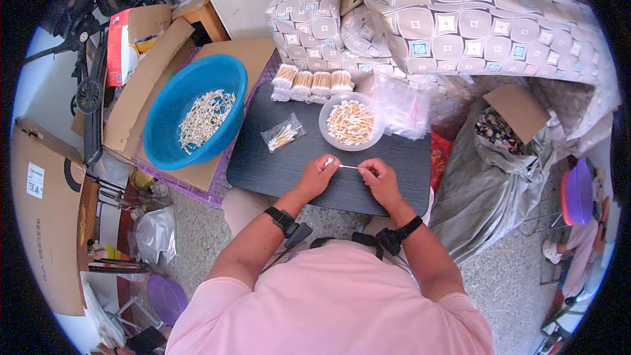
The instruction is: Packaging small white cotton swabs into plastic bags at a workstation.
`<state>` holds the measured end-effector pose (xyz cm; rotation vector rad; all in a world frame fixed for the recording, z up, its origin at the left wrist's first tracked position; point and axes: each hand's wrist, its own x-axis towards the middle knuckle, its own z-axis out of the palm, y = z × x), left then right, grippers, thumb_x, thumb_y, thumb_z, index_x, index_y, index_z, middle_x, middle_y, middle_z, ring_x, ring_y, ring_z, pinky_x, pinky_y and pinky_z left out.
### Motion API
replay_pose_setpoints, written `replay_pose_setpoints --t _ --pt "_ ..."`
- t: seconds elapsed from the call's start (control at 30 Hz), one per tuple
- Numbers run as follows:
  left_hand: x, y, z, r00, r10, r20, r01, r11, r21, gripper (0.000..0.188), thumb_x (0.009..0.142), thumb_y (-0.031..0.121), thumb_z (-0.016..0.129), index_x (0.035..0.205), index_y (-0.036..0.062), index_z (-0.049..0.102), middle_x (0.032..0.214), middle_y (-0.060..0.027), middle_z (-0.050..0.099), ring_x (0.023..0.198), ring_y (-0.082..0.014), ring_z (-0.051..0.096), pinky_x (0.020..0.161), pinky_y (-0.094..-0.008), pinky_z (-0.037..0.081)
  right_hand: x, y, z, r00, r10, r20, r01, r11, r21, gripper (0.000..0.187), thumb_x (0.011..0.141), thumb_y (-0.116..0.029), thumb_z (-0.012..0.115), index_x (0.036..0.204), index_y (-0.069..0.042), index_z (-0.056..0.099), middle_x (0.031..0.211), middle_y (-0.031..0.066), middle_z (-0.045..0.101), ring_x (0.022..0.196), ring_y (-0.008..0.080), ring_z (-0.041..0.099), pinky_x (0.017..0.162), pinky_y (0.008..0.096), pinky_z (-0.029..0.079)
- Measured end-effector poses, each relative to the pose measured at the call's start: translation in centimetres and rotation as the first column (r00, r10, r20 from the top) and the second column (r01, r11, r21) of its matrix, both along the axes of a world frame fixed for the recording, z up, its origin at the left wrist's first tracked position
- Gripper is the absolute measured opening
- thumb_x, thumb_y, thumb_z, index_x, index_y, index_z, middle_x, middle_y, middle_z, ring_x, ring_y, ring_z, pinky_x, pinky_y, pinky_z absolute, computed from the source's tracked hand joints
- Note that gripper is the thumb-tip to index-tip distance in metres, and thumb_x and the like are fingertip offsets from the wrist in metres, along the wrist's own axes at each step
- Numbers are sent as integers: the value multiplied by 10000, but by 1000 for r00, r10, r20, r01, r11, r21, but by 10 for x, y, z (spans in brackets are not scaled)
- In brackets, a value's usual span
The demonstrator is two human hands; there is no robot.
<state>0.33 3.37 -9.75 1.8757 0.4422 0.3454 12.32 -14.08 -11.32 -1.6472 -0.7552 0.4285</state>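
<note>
Placement: the cotton swab [349,167] is above the near part of the dark worktop [276,181], just on the person's side of the white bowl [353,147]. It spans the gap between the left hand [317,177] and the right hand [381,181]. The right grip is narrow, pinching 1 end of the swab; the left grip is also narrow, closed at the other end, with white tips showing at the fingers. Holding it at both ends presumably keeps so thin a stick steady.

The bowl appears set there for short reach from either hand. The blue basin [161,102], too broad to share the worktop comfortably, rests to the left on cardboard [256,49]. Swab bundles [312,83] line the far side and clear plastic bags [404,108] lie beside the bowl, which probably leaves the near area free for handling. The small clear packet [283,133] lies left of the bowl, apart from it.

Count: 1 bowl; 1 basin; 4 bundles visible along the top of the row, any beneath uncertain; 1 small packet with several swabs; 1 swab spanning the hands. Loose swabs in bowl and basin, overlapping plastic bags and tips at the left fingers: not countable
</note>
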Motion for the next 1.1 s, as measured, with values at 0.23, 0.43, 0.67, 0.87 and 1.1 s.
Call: replay_pose_setpoints --t 0.23,0.43,0.67,0.87,1.1 --pt "-4 2 8 996 -77 -46 79 996 51 211 955 243 575 907 48 640 758 0 617 713 -86 532 648 -281 455 -1 -1 6 995 14 96 -16 1000 19 73 873 -78 660 931 -38 642 765 -28 583 652 47 521 585 215 437" --pt "-5 1 8 990 -138 -35 141 983 119 223 959 260 562 918 56 642 767 -45 639 704 -137 573 662 -312 471 -2 -1 10 999 33 17 -32 999 -40 115 841 -114 688 917 -37 649 825 50 601 723 136 576 670 272 473" --pt "-4 0 16 967 -238 -85 248 961 126 192 936 236 573 931 51 624 801 -98 653 725 -187 606 691 -332 472 0 -2 7 999 36 -9 -36 999 -38 114 844 -111 684 934 -49 652 839 50 604 736 136 575 674 275 471" --pt "-3 -1 13 975 -206 -80 215 969 125 206 915 250 602 904 44 608 768 -113 638 702 -228 605 669 -353 472 1 -2 4 999 42 19 -42 999 -3 96 862 -96 670 941 -48 646 809 12 595 698 93 551 629 245 455" --pt "-3 -1 10 984 -175 -41 179 960 213 217 888 264 646 901 53 596 729 -115 620 668 -256 595 632 -367 466 0 -2 7 999 40 -18 -40 998 -43 129 848 -130 691 946 -53 657 848 45 609 738 136 575 675 277 475"
